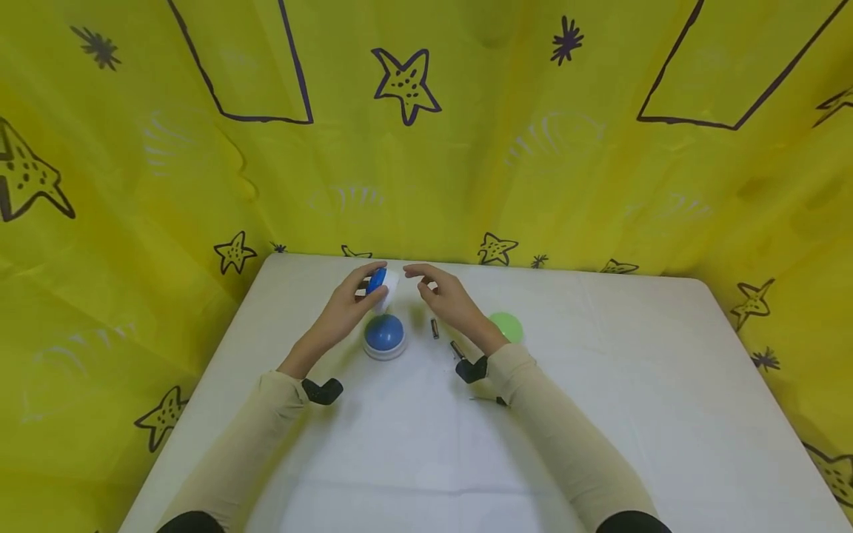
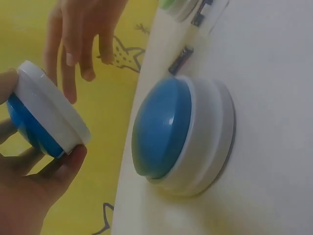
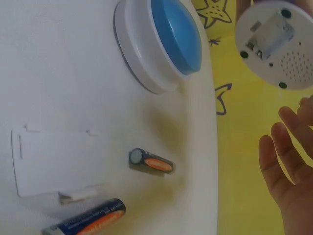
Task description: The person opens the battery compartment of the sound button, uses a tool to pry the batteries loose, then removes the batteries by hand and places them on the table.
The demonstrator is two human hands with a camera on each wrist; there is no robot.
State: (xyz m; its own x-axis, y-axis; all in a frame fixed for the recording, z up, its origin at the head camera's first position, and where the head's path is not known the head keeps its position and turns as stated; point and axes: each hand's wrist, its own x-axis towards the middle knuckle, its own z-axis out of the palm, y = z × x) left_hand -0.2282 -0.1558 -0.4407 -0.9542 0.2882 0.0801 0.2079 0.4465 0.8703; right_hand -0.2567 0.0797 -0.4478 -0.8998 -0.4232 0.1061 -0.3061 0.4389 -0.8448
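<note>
My left hand (image 1: 341, 309) grips a round push button (image 2: 49, 105) with a blue dome and white base, lifted above the table and tipped on its side. In the right wrist view its underside (image 3: 257, 73) faces my right hand (image 3: 298, 181), showing an uncovered battery compartment (image 3: 271, 36) with metal contacts and a patch of small holes. The right hand holds nothing; its fingers are loosely bent, a short way from the button. A second blue-domed button (image 1: 384, 333) sits upright on the table below the left hand.
Two AA batteries lie on the table, one battery (image 3: 152, 161) near the second button and another battery (image 3: 90, 220) closer to me. Beside them is a flat white battery cover (image 3: 56, 161). A green-topped button (image 1: 508, 326) stands behind the right wrist. Yellow curtain (image 1: 426, 185) surrounds the white table (image 1: 400, 444).
</note>
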